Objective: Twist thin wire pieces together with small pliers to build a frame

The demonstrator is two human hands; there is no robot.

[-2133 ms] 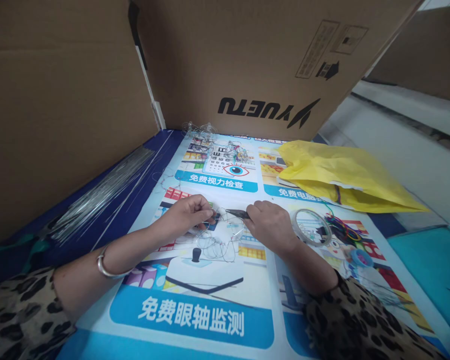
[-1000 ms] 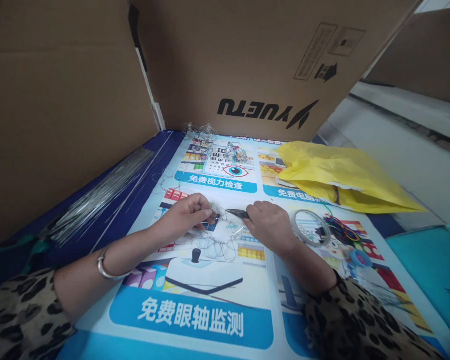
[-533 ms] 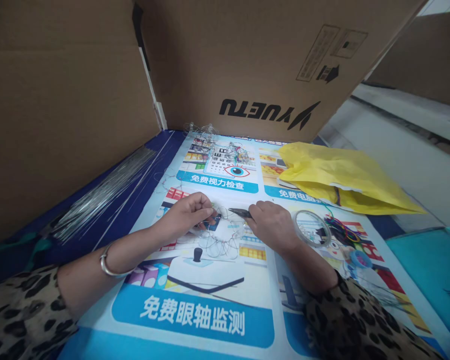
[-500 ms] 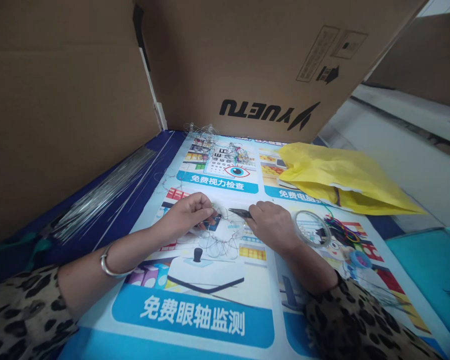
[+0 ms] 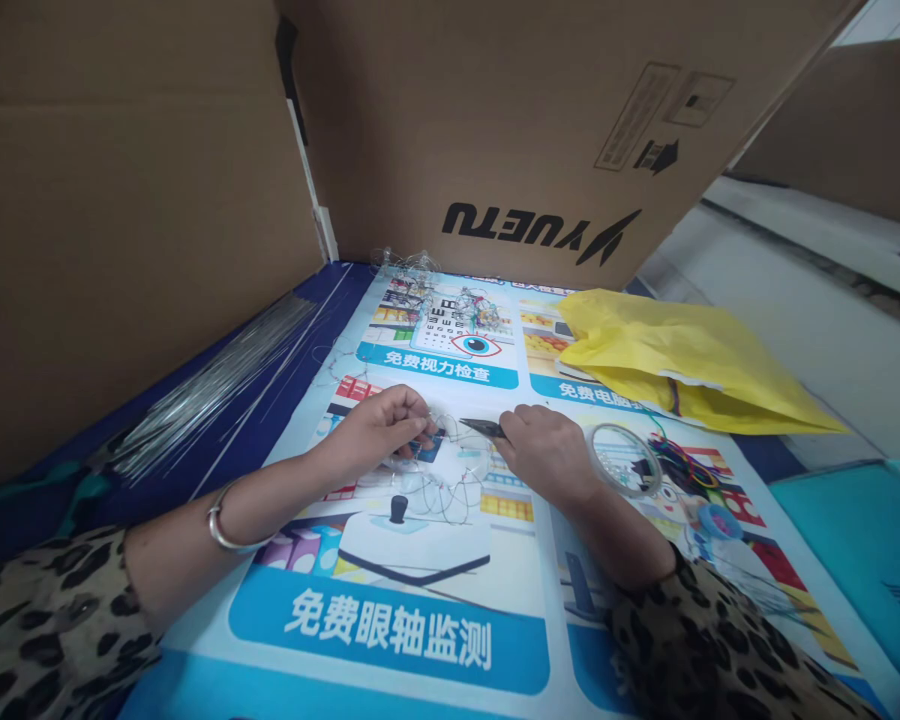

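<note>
My left hand point(image 5: 391, 425) is closed in a pinch on a thin wire piece point(image 5: 450, 495) made of linked loops with tiny beads. The loops hang from the fingertips toward the printed sheet below. My right hand point(image 5: 546, 450) is wrapped round dark pliers point(image 5: 483, 427), whose pointed jaws face left toward the left fingertips. A small gap lies between the plier tips and the left fingers. The plier handles are hidden inside the right hand. Whether the jaws touch any wire is too fine to tell.
A bundle of straight wires point(image 5: 217, 390) lies at the left. More looped wire pieces point(image 5: 420, 275) rest at the back by the cardboard point(image 5: 525, 130). To the right are a clear round dish point(image 5: 624, 460), coloured cords point(image 5: 690, 460), a small blue container point(image 5: 720, 522) and a yellow bag point(image 5: 690, 350).
Both hands hold nearly the same pose. The hanging wire loops have shifted slightly, and the whole view has moved a little.
</note>
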